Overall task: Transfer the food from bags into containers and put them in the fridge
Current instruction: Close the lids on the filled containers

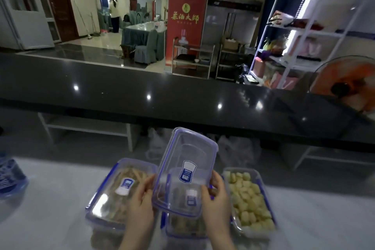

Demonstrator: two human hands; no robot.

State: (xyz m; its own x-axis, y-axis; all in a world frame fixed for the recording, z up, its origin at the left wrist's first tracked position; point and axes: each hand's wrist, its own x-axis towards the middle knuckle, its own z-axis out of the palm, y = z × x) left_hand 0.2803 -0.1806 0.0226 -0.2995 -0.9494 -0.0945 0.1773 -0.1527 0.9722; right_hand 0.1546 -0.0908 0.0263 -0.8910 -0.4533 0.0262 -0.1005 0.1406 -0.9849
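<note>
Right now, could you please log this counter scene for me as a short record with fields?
held item: clear lid, tilted, raised above the middle container
left hand: grips the lid's left edge
right hand: grips the lid's right edge
left container: lidded, brownish food strips inside
right container: no lid, pale yellow food pieces
middle container: brownish food inside, lid not yet seated
surface: light counter
far left: plastic water bottle
fridge: cannot tell

A red banner (185, 26) carries four large gold characters, "茶油大师", under a round gold emblem. The blue-and-white stickers on the clear lid (187, 170) are too blurred to read.
</note>
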